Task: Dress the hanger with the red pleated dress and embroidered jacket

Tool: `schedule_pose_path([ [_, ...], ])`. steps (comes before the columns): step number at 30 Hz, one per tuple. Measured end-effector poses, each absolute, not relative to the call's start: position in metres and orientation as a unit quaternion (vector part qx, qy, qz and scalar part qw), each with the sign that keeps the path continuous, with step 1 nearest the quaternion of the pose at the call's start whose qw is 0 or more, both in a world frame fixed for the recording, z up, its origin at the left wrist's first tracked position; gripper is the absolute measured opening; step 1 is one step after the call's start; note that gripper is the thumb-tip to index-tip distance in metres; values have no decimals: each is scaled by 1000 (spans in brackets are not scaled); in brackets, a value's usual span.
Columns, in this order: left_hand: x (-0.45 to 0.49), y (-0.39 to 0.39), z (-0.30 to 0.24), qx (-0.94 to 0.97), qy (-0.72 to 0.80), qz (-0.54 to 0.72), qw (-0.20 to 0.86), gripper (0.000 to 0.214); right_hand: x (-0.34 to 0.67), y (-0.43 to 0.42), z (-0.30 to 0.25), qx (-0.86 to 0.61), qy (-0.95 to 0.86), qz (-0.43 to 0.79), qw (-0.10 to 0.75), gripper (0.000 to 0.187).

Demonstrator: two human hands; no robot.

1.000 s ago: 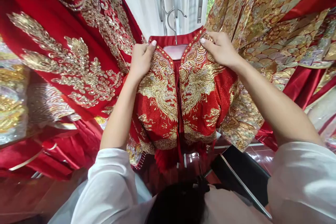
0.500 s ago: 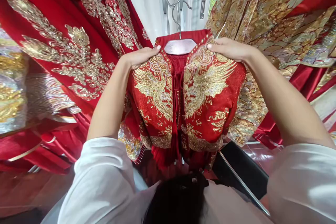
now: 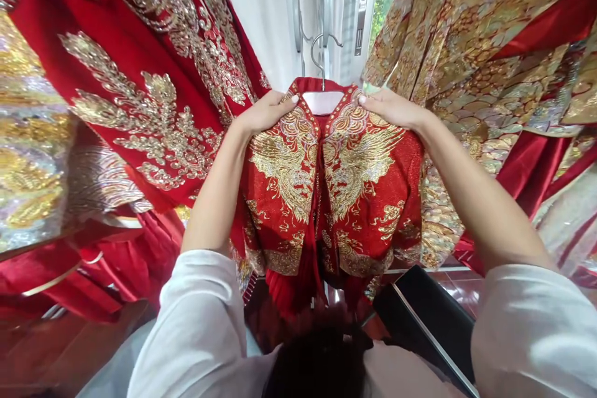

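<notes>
A red jacket [image 3: 336, 186] with gold embroidery hangs in front of me on a white hanger [image 3: 323, 101] with a metal hook [image 3: 321, 50]. My left hand [image 3: 268, 113] grips the jacket's left shoulder by the collar, fingers closed over the cloth. My right hand [image 3: 392, 109] grips the right shoulder the same way. The two front panels hang close together below the collar, with a red pleated skirt [image 3: 293, 289] showing beneath the hem.
Red and gold embroidered garments hang close on the left [image 3: 140, 93] and on the right [image 3: 480, 62]. A white wall and a window frame [image 3: 359, 18] lie behind the hanger. A black box [image 3: 429, 317] sits low at the right on a reddish floor.
The jacket and both hands sit a little lower and farther from me than before. The front panels have drawn closer together, hiding more of the hanger.
</notes>
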State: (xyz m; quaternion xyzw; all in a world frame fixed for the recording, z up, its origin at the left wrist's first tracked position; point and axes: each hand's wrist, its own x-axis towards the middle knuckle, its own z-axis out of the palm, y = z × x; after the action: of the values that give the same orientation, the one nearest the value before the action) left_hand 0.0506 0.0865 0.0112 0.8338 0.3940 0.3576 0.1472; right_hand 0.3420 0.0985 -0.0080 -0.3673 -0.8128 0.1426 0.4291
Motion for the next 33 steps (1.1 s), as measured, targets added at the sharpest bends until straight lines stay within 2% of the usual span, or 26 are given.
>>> schedule_pose_path([
  [3, 38, 76, 5, 821, 408, 357, 180, 39, 358, 85, -11, -410, -782, 244, 402, 39],
  [7, 15, 73, 0, 840, 393, 318, 199, 29, 379, 72, -8, -432, -772, 287, 366, 29],
  [10, -6, 78, -9, 838, 393, 272, 263, 36, 394, 67, -10, -459, -758, 342, 313, 27],
  [12, -12, 79, -20, 817, 422, 285, 271, 39, 398, 62, -19, -493, -703, 381, 343, 24],
  [13, -11, 77, -28, 806, 444, 307, 242, 39, 398, 58, -25, -500, -675, 390, 376, 22],
  [15, -1, 70, -43, 768, 501, 380, 121, 39, 392, 50, -37, -497, -649, 353, 455, 19],
  [18, 24, 55, -62, 674, 566, 472, -43, 42, 381, 39, -51, -507, -651, 165, 540, 28],
  [22, 51, 31, -78, 634, 580, 507, -64, 55, 370, 29, -69, -558, -619, -60, 550, 40],
  [25, 68, 10, -117, 612, 586, 524, -87, 74, 346, 7, -111, -583, -567, -185, 552, 49],
  [28, 89, -11, -194, 615, 617, 485, -75, 88, 305, -21, -186, -624, -555, -195, 515, 52],
  [29, 95, -17, -224, 611, 639, 462, -63, 86, 292, -28, -215, -638, -572, -172, 487, 53],
  [31, 100, -25, -278, 593, 685, 421, -38, 68, 277, -34, -265, -653, -617, -118, 424, 51],
  [33, 94, -27, -316, 584, 710, 392, -20, 58, 278, -30, -297, -676, -620, -84, 389, 49],
])
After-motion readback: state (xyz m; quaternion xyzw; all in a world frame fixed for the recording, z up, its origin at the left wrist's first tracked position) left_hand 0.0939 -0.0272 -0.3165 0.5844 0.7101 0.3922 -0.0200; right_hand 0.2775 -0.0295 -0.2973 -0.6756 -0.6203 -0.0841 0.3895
